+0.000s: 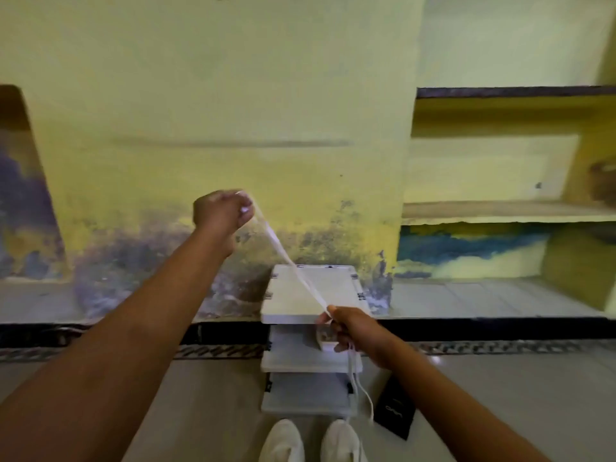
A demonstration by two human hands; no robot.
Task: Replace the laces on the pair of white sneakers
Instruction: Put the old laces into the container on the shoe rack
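While the left hand [221,208] pinched the lace [293,265] high, the right hand [353,331] gripped it above the sneakers [313,440].

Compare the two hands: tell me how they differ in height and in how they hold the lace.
The left hand is raised high before the wall; the right hand sits lower, over the white rack. The left hand grips the lace at its upper end; from the right hand the rest hangs down toward the sneakers. Both curl their fingers round the same lace, stretched between them.
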